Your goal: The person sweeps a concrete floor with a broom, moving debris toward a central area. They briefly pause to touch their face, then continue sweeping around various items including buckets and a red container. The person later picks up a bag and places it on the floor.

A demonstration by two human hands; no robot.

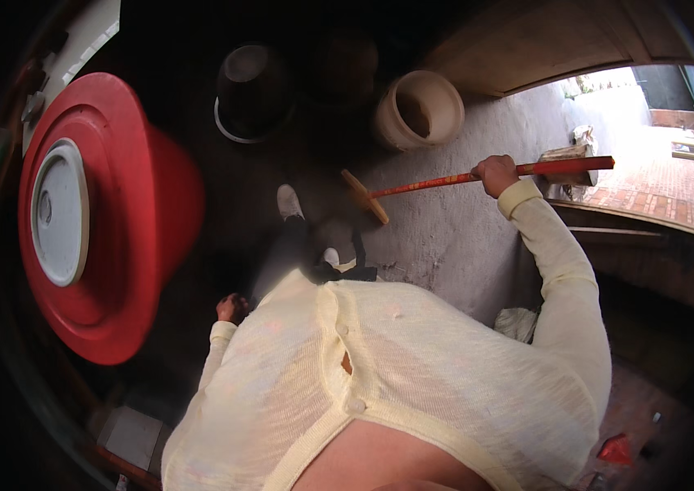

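Bucket [445, 105] beyond red-handled tool [539, 168], dark pail [253, 88] farther left, red tub [168, 196] leftmost

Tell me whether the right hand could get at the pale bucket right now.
Probably not as things stand: the right hand is closed around the long-handled tool, and the pale bucket looks low on the floor, so reaching it would likely take a free hand and a stoop.

Right hand [496, 177] around red pole [424, 186]; pale bucket [445, 108] nearby
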